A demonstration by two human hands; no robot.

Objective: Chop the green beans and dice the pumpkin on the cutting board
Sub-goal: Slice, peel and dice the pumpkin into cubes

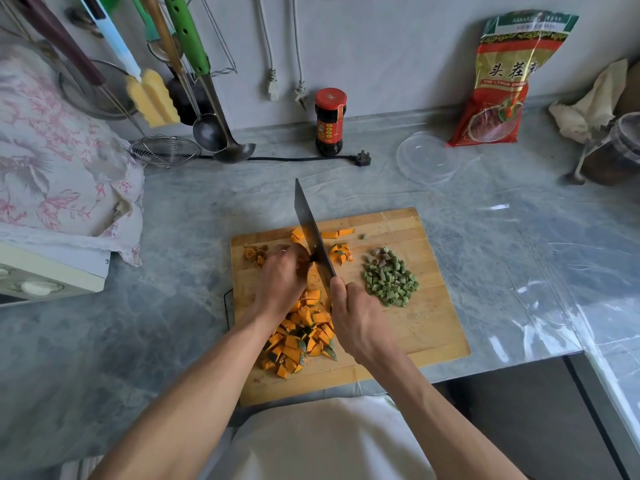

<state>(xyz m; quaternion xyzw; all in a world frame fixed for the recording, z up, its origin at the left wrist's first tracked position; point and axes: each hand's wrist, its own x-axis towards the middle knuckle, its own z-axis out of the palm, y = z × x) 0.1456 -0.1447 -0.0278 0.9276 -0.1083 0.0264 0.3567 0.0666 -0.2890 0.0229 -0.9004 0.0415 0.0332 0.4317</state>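
Observation:
A wooden cutting board [426, 327] lies on the grey counter. On its right side sits a heap of chopped green beans [389, 280]. A pile of diced pumpkin [299, 337], orange with dark green skin, lies at the near left. More pumpkin pieces [337, 252] sit at the far side. My right hand [360, 317] grips the handle of a cleaver [310, 228], blade edge down on the board. My left hand [282, 275] presses curled fingers on a pumpkin piece beside the blade, mostly hiding it.
A dark sauce jar with a red lid [329, 123] and a black plug with its cord [362, 157] lie behind the board. A clear plastic lid [427, 157] and a red packet [502, 84] are at the back right. Ladles and a wire strainer [164, 150] hang at the back left.

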